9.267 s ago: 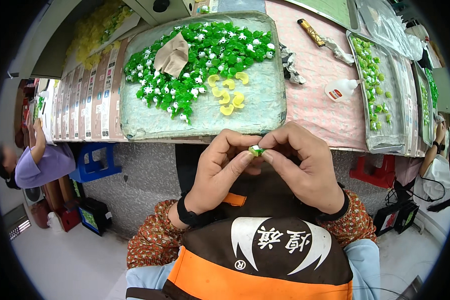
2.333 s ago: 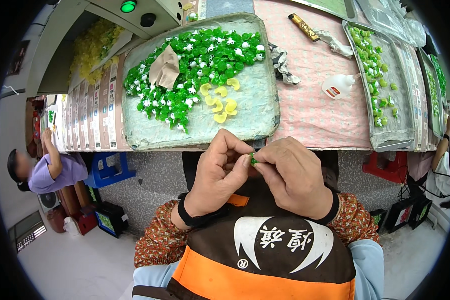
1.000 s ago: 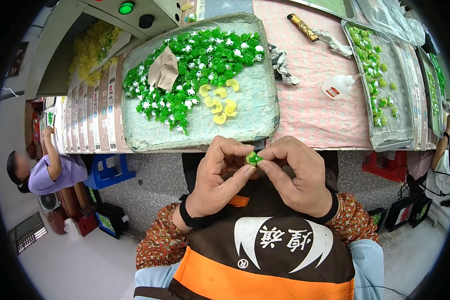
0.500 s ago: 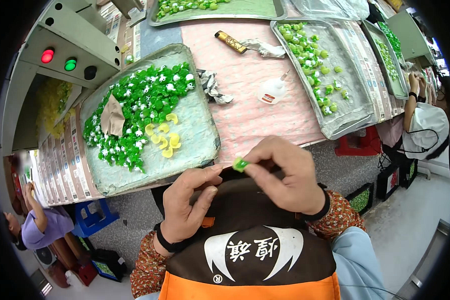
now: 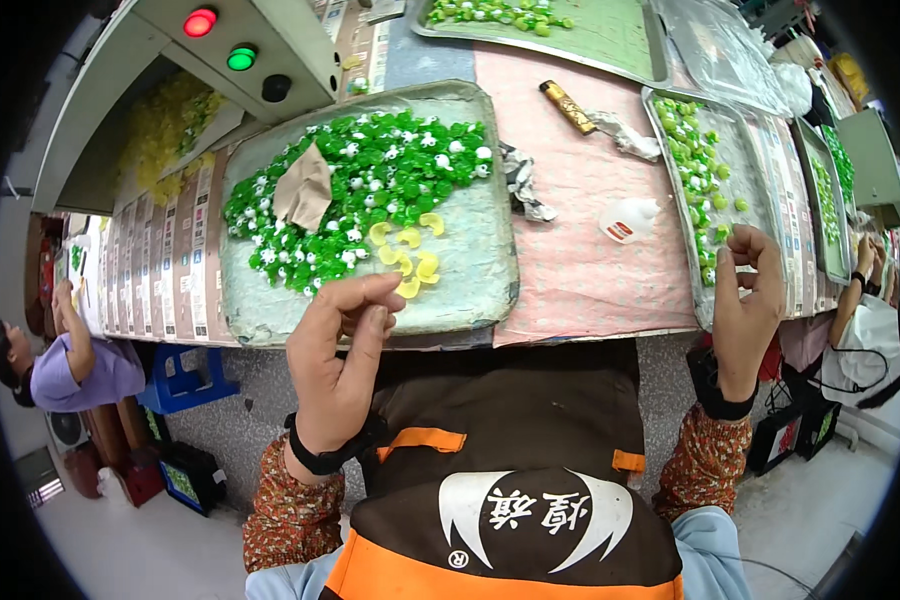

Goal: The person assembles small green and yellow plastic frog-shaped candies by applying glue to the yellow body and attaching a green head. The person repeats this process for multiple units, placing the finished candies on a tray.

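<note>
My left hand (image 5: 338, 360) hovers at the front edge of the left tray (image 5: 500, 255), its thumb and index finger apart with nothing visible between them. In that tray lies a heap of shiny green pieces with white eye-like balls (image 5: 390, 165), with several yellow curved pieces (image 5: 427, 268) near my fingertips. My right hand (image 5: 748, 310) is over the front of the right metal tray (image 5: 745, 130), thumb and bent index finger apart, and I see no piece in it. Lighter green small pieces (image 5: 692, 150) lie in this right tray, some right beside my thumb.
A white squeeze bottle (image 5: 628, 220) lies on the pink cloth (image 5: 580, 285) between the trays, near a patterned tube (image 5: 568, 108) and crumpled paper (image 5: 526, 185). A machine with lit buttons (image 5: 240, 58) stands at the left. Another person (image 5: 80, 365) works at far left, another at far right.
My right hand has moved right, from in front of my body to the right tray, and the green piece it pinched is no longer seen in it. My left hand has moved slightly left and up.
</note>
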`<act>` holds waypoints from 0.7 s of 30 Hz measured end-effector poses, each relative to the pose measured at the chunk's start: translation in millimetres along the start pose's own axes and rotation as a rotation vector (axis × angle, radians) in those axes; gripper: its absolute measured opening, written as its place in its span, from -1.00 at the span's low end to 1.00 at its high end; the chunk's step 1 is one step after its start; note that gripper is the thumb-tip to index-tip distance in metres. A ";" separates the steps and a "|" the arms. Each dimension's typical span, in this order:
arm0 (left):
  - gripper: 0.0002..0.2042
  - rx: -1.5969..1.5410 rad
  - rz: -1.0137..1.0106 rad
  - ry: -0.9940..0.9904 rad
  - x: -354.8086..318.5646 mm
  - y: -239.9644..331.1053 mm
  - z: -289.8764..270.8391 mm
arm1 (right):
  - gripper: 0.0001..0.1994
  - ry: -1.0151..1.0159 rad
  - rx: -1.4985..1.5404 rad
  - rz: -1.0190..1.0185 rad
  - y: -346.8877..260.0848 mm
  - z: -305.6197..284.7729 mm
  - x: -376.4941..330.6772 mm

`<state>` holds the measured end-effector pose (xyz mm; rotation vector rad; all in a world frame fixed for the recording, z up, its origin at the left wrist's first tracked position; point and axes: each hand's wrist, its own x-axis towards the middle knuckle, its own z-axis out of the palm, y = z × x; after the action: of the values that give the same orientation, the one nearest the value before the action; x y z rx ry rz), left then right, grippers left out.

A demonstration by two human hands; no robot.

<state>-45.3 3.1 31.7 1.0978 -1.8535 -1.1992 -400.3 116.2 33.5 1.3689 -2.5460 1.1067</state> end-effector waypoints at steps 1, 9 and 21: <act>-0.79 0.033 -0.027 0.021 4.8 -0.7 -5.0 | -0.64 -0.048 0.096 -0.023 -7.7 8.6 -0.9; -0.89 0.528 0.134 0.003 48.5 9.7 -17.2 | -0.53 -0.296 0.446 -0.002 -38.3 62.0 -3.0; -0.90 0.822 0.363 -0.107 82.5 2.6 8.1 | -0.74 -0.382 0.749 0.047 -53.4 57.5 -14.9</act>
<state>-88.1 -67.6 38.2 1.0242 -2.5807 -0.2676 -335.6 72.9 15.8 1.8070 -2.4967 2.1382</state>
